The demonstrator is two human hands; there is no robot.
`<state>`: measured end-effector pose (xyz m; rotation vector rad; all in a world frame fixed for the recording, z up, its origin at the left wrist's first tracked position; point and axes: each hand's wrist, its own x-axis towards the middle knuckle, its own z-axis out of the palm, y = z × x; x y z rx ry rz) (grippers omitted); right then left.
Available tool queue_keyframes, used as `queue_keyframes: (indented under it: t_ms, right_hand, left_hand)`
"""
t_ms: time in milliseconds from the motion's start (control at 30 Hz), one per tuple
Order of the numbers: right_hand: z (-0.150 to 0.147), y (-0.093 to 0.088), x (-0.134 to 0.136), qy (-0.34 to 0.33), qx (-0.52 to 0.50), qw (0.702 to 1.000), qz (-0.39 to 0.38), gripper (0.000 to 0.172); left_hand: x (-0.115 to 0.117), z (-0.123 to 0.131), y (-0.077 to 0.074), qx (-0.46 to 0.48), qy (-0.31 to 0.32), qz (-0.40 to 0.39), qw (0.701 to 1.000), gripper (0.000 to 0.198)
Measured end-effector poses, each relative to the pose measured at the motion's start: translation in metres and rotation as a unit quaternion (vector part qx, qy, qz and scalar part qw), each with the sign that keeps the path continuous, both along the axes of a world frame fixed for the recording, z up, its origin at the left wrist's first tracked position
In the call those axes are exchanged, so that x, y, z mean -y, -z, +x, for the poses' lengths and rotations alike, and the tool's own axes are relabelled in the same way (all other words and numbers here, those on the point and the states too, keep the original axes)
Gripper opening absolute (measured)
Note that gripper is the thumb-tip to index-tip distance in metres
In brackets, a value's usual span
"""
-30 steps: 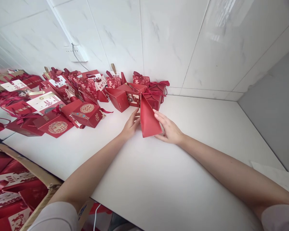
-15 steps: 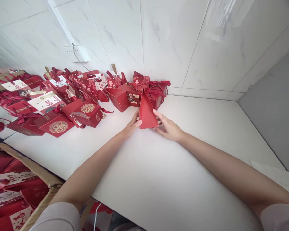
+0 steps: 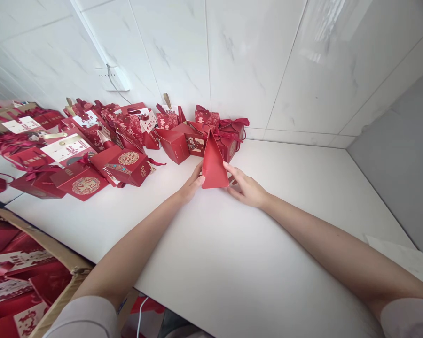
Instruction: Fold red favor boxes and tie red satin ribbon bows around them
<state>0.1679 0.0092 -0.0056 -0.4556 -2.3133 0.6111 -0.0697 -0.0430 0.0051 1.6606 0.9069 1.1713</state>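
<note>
A red gift box [image 3: 214,165] with a peaked, triangular side stands upright on the white table [image 3: 211,253], held between both hands. My left hand [image 3: 193,183] grips its left edge, thumb on the near lower corner and fingers behind. On the other side, my right hand [image 3: 245,187] is closed on the right edge, index finger at the side and the other fingers curled near the base. Right behind it are more red boxes, among them a ribbon-tied box [image 3: 231,136] and a plain-sided box [image 3: 174,144].
Many red gift boxes with ribbons and tags [image 3: 88,180] crowd the table's left and back along the tiled wall [image 3: 246,61]. At lower left, a cardboard carton [image 3: 79,284] holds more. A power socket [image 3: 113,79] with a cable is on the wall. White paper [image 3: 396,253] lies at right.
The held red box has shifted slightly to the left, with my left hand moving along. My right hand stays almost in place, still on the box.
</note>
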Motion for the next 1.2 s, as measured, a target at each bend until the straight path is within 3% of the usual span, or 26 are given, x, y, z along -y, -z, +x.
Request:
queue_keyframes:
  t_ms: [233,400,500,600,700,767,867,1000,1200]
  right_hand:
    - [0.001,-0.001,0.002,0.004,0.007,1.0,-0.011,0.073]
    - [-0.003,0.003,0.001,0.015,-0.035,0.998,-0.05,0.094]
    - [-0.005,0.006,-0.001,0.027,-0.043,0.996,-0.067,0.106]
    - [-0.004,0.007,-0.001,0.02,-0.006,0.995,-0.101,0.113]
    - [-0.002,0.005,0.0,0.032,-0.001,0.997,-0.074,0.103]
    - [-0.001,0.003,0.002,0.038,-0.005,0.999,-0.038,0.096]
    - [-0.001,0.0,0.003,0.026,0.001,1.0,0.003,0.086]
    - [0.0,-0.001,0.003,0.013,-0.007,0.999,0.034,0.081]
    - [0.001,0.001,0.0,-0.001,-0.007,1.0,0.03,0.066]
  left_hand:
    - [0.0,-0.001,0.001,0.001,-0.002,-0.004,1.0,0.072]
    - [0.002,-0.004,0.001,0.006,0.008,-0.002,1.0,0.074]
    - [0.002,-0.005,0.002,0.053,0.009,-0.025,0.998,0.066]
    - [0.002,-0.004,0.001,0.103,-0.043,-0.039,0.993,0.056]
    - [0.002,0.001,-0.003,0.109,-0.15,0.006,0.983,0.049]
    - [0.003,0.006,-0.005,0.128,-0.187,0.035,0.973,0.049]
    - [0.004,0.009,-0.006,0.152,-0.164,0.046,0.974,0.059]
    - [0.001,0.003,-0.003,0.127,-0.139,-0.01,0.982,0.059]
    - [-0.003,-0.005,-0.001,0.121,-0.156,-0.036,0.98,0.053]
